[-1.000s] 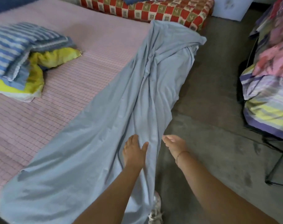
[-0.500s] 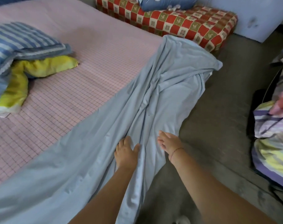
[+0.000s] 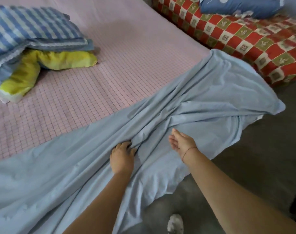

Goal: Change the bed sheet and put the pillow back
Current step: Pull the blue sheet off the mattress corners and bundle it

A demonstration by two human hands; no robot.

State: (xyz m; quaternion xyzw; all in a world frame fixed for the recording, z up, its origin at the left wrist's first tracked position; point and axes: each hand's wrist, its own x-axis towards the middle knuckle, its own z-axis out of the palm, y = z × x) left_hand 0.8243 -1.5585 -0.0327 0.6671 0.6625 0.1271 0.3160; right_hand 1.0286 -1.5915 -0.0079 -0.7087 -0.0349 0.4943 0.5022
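Note:
A light blue bed sheet (image 3: 203,98) lies bunched in long folds along the near edge of the pink checked mattress (image 3: 127,61), part of it hanging over the side toward the floor. My left hand (image 3: 122,157) rests on the sheet with its fingertips dug into a fold and gripping it. My right hand (image 3: 182,142) hovers just to the right, palm turned inward, fingers relaxed, holding nothing. A blue striped pillow (image 3: 30,31) sits on a yellow one (image 3: 56,61) at the mattress's far left.
A second mattress with a red checked cover (image 3: 245,41) lies on the floor at the back right, a blue pillow (image 3: 236,5) on it. Grey concrete floor (image 3: 253,166) runs along the right. My shoe (image 3: 175,223) shows at the bottom.
My view has swung left and closer to the bed. My left hand's fingers have curled into a fold of the sheet. My right hand has turned palm-inward over the sheet.

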